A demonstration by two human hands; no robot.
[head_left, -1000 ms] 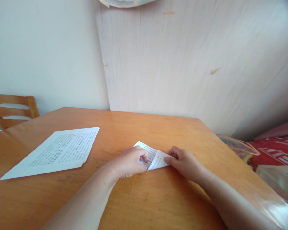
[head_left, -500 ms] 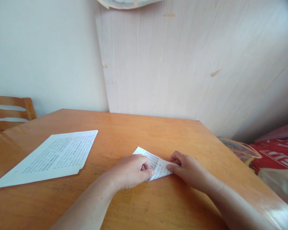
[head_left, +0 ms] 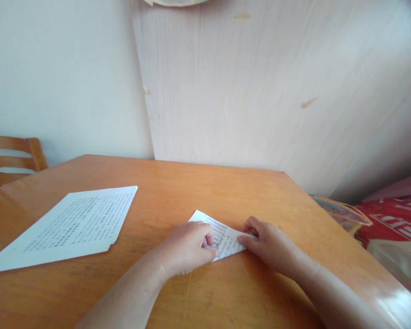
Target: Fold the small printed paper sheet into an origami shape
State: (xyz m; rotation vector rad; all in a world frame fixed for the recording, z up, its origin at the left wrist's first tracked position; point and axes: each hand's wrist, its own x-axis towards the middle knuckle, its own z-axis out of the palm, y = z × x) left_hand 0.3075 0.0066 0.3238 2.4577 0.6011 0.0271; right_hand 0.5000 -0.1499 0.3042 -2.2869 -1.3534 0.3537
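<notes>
A small folded sheet of printed white paper [head_left: 226,235] lies on the wooden table [head_left: 192,187], tapering towards the right. My left hand [head_left: 193,244] is curled over its left part, with the thumb pressing on the paper near its lower edge. At the right corner, my right hand [head_left: 270,244] pinches the paper between thumb and bent fingers. Part of the paper is hidden beneath my left hand.
A stack of printed white sheets [head_left: 78,224] lies on the left of the table. Behind it at the far left stands a wooden chair [head_left: 13,160]. A red bag [head_left: 393,221] and other items are beyond the table's right edge.
My left thumb has shifted slightly left on the paper. My right hand keeps its hold. The whole view has moved a little.
</notes>
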